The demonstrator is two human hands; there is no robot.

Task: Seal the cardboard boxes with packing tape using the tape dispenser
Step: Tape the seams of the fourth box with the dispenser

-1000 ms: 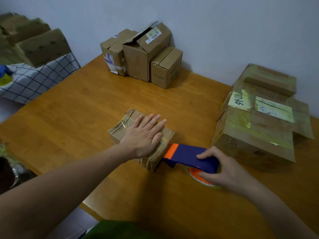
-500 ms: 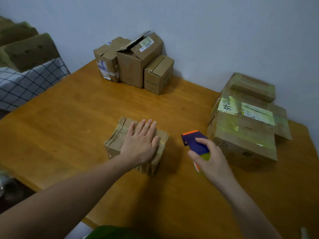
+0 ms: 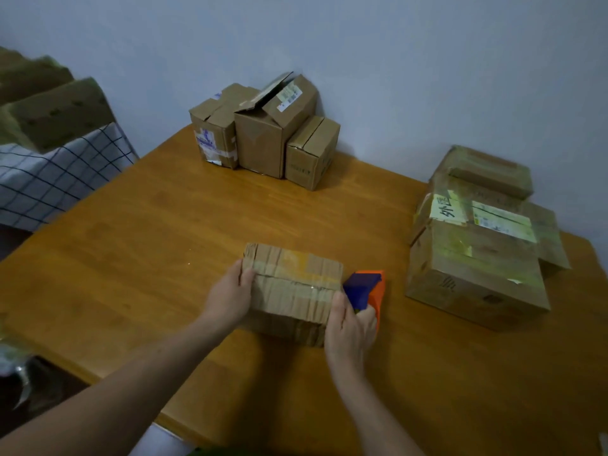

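I am gripping the small cardboard box [image 3: 292, 287] at both ends. My left hand [image 3: 230, 297] is wrapping its left end with the thumb curled onto the top, and my right hand [image 3: 348, 327] is clasping its right end, fingers hidden. The box is creased, with glossy tape crossing its top seam, and it is sitting on the wooden table [image 3: 148, 245]. The blue-and-orange tape dispenser [image 3: 365, 287] is standing just right of the box. Further right, a large taped box [image 3: 473, 278] is showing a handwritten yellow label [image 3: 449, 209] beginning "外". Three cartons [image 3: 263, 139] are lining the wall beyond, their labels unreadable. Tabletop is stretching wide to the box's left.
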